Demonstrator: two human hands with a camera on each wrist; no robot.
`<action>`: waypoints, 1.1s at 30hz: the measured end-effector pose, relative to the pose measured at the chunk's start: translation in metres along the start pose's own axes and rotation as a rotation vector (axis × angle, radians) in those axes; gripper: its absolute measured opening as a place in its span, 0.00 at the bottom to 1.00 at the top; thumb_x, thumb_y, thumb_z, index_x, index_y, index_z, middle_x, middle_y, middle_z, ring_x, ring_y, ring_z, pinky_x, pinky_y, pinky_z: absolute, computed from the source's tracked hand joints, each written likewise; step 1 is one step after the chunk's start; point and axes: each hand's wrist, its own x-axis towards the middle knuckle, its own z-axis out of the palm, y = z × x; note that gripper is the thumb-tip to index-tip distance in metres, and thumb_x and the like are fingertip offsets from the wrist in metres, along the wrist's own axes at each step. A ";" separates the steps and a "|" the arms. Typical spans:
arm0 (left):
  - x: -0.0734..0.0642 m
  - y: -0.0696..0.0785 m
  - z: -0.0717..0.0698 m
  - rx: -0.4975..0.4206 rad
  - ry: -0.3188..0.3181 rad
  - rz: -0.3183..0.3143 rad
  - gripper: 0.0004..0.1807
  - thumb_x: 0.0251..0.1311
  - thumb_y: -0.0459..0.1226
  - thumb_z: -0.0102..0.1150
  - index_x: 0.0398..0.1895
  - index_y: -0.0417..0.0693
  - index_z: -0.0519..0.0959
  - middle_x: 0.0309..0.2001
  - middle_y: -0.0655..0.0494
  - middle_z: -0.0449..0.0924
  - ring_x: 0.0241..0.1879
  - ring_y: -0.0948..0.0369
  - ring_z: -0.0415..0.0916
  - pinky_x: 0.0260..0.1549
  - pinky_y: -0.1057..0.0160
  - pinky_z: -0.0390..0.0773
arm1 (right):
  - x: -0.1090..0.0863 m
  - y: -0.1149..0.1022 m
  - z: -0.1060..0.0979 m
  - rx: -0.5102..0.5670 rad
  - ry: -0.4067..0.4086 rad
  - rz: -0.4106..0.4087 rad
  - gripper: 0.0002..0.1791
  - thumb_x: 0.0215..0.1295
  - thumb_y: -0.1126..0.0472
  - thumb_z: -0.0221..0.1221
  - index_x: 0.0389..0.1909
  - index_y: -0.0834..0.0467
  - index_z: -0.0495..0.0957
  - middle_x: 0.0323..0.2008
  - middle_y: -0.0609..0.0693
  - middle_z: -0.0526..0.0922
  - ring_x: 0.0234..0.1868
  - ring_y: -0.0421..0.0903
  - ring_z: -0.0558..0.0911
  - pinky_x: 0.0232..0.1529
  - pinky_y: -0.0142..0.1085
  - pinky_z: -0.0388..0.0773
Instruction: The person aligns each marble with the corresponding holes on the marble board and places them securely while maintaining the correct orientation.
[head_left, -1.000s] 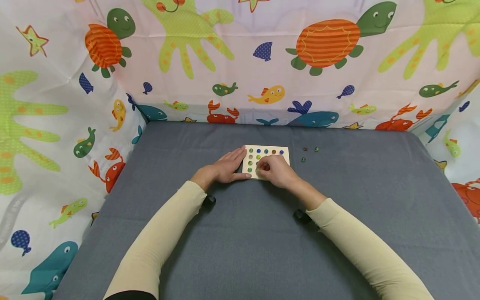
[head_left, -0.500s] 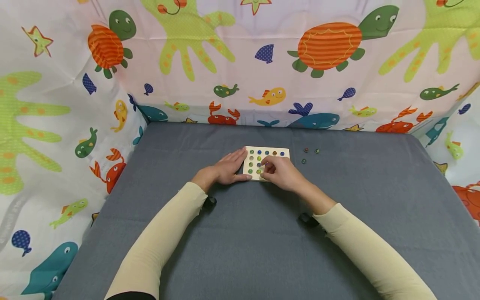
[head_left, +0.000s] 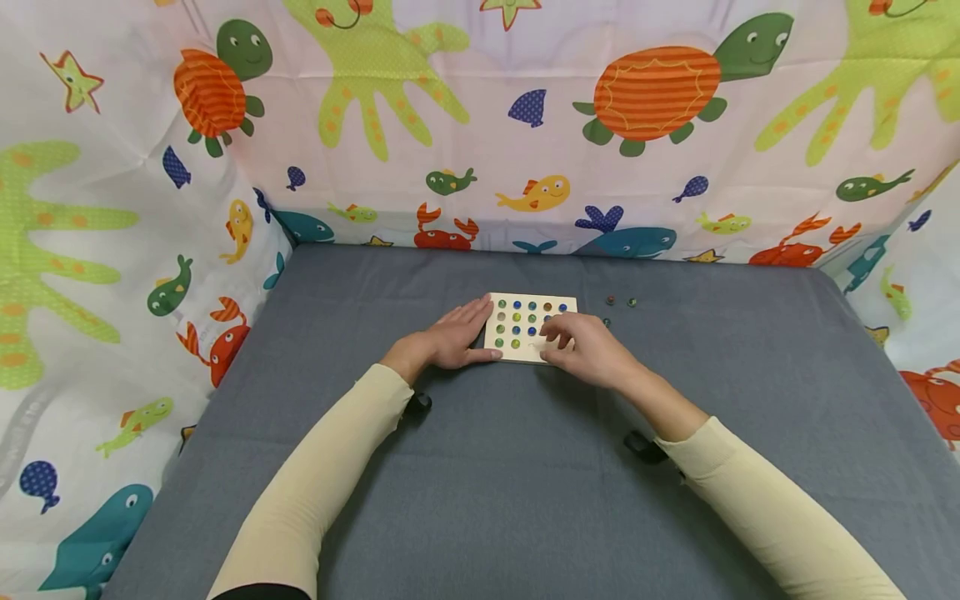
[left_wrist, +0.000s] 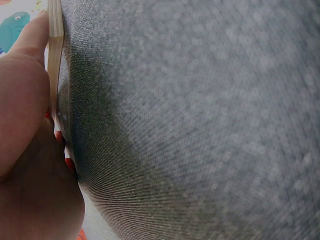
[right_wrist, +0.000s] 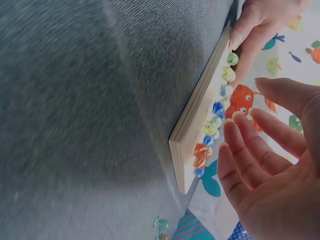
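Observation:
A pale wooden board (head_left: 528, 353) lies on the grey cloth, with rows of glass marbles set on it, among them a blue marble (head_left: 532, 331). My left hand (head_left: 456, 337) rests at the board's left side, its fingers along the edge and thumb at the near corner. Over the board's right part hovers my right hand (head_left: 588, 348), hiding some of the marbles there. The right wrist view shows that hand's fingers (right_wrist: 240, 165) relaxed and apart, with nothing between them, beside the raised row of marbles (right_wrist: 218, 108).
Right of the board lie loose marbles: a reddish one (head_left: 611, 300), a green one (head_left: 632, 302) and another (head_left: 607, 322) near my right hand. A printed sea-animal curtain (head_left: 480, 108) stands behind and along both sides of the grey-covered table (head_left: 465, 500).
My right hand has moved right across the board and its fingers have spread from their pinch, uncovering a yellow-green marble and a blue one. My left hand has stayed in place.

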 end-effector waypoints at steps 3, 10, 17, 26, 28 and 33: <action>0.005 -0.004 0.004 -0.013 -0.002 -0.004 0.53 0.73 0.64 0.46 0.84 0.48 0.31 0.83 0.55 0.24 0.82 0.58 0.25 0.79 0.54 0.33 | -0.005 0.002 -0.004 -0.008 -0.005 0.019 0.16 0.66 0.62 0.67 0.52 0.65 0.83 0.46 0.58 0.85 0.42 0.53 0.82 0.43 0.48 0.81; -0.001 0.002 0.000 0.006 0.009 0.000 0.53 0.73 0.64 0.46 0.84 0.48 0.33 0.84 0.54 0.25 0.82 0.57 0.27 0.79 0.54 0.34 | -0.017 0.011 -0.015 -0.034 -0.008 0.061 0.18 0.67 0.61 0.67 0.54 0.64 0.82 0.48 0.59 0.84 0.43 0.54 0.81 0.44 0.47 0.80; 0.000 0.002 0.000 -0.002 0.002 0.002 0.53 0.73 0.65 0.45 0.84 0.48 0.32 0.84 0.54 0.25 0.82 0.57 0.27 0.79 0.54 0.34 | -0.027 0.023 -0.023 -0.062 -0.004 0.096 0.20 0.66 0.61 0.68 0.56 0.65 0.81 0.50 0.60 0.84 0.45 0.55 0.82 0.47 0.52 0.80; -0.002 0.003 -0.001 0.006 0.003 -0.004 0.52 0.74 0.64 0.45 0.84 0.47 0.33 0.84 0.53 0.26 0.82 0.56 0.28 0.79 0.54 0.35 | -0.037 0.039 -0.037 -0.085 0.022 0.153 0.25 0.66 0.60 0.69 0.61 0.64 0.77 0.54 0.64 0.79 0.51 0.60 0.80 0.49 0.56 0.78; -0.003 0.004 -0.002 0.013 0.006 -0.004 0.52 0.74 0.63 0.46 0.84 0.46 0.33 0.84 0.52 0.26 0.82 0.56 0.28 0.79 0.54 0.36 | -0.038 0.042 -0.039 -0.087 0.027 0.174 0.27 0.66 0.59 0.69 0.63 0.64 0.76 0.55 0.64 0.77 0.52 0.61 0.79 0.49 0.56 0.77; -0.004 0.005 -0.002 0.003 0.001 -0.004 0.52 0.74 0.63 0.46 0.84 0.46 0.33 0.84 0.52 0.26 0.82 0.56 0.27 0.79 0.54 0.35 | -0.037 0.049 -0.042 -0.085 0.032 0.216 0.30 0.66 0.59 0.69 0.66 0.65 0.73 0.57 0.66 0.73 0.54 0.63 0.77 0.50 0.58 0.77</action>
